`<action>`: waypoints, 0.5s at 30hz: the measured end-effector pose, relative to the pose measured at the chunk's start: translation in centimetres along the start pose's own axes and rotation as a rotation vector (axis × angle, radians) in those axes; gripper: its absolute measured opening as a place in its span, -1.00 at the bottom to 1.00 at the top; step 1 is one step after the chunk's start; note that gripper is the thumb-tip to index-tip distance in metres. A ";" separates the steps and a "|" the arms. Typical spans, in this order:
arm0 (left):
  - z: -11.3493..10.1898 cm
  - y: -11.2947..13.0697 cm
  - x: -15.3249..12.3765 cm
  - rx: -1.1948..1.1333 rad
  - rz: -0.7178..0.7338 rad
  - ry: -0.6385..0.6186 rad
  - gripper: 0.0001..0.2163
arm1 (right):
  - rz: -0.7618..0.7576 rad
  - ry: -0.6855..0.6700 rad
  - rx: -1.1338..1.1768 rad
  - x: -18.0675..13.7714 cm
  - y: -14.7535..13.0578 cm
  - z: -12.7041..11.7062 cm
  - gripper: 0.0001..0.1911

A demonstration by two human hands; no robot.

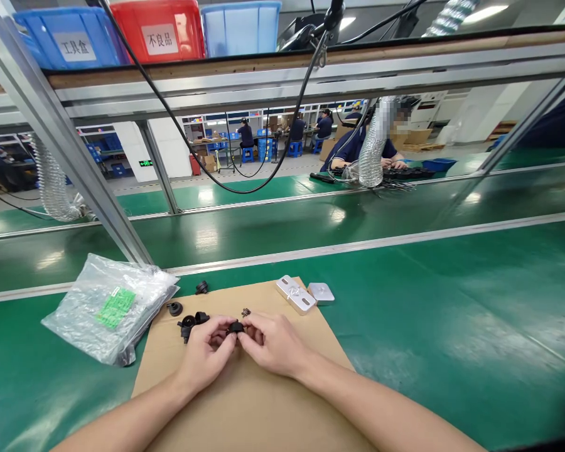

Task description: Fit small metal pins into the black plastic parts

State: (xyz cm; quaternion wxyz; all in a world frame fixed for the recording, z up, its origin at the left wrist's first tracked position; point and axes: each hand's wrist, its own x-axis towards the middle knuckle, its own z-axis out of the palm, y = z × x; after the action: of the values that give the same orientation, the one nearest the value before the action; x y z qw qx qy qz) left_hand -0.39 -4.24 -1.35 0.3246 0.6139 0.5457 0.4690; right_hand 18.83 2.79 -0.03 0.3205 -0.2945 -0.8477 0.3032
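Observation:
My left hand (207, 351) and my right hand (273, 342) meet over a brown cardboard sheet (245, 402), both pinching one small black plastic part (236, 327) between their fingertips. Several more black parts lie just left of my hands, a cluster (191, 323), one (174, 307) and one (201, 287). A few tiny dark screws (246, 311) lie just beyond my fingers.
A clear plastic bag with a green label (108, 307) lies at the left on the green bench (452, 314). Two silver metal blocks (295, 294) (321, 292) sit at the cardboard's far edge. An aluminium frame post (75, 157), hanging cables and bins stand above. Other people work at far benches.

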 end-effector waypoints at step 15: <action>-0.1 0.9 0.0 0.089 0.074 -0.013 -0.83 | -0.016 0.049 -0.053 -0.4 0.0 0.5 -0.83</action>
State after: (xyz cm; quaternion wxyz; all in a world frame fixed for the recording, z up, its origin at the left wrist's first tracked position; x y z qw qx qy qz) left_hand -0.11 -4.45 -0.50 0.2830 0.6504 0.5409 0.4521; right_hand 18.71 2.36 -0.48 0.3355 -0.3035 -0.8496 0.2710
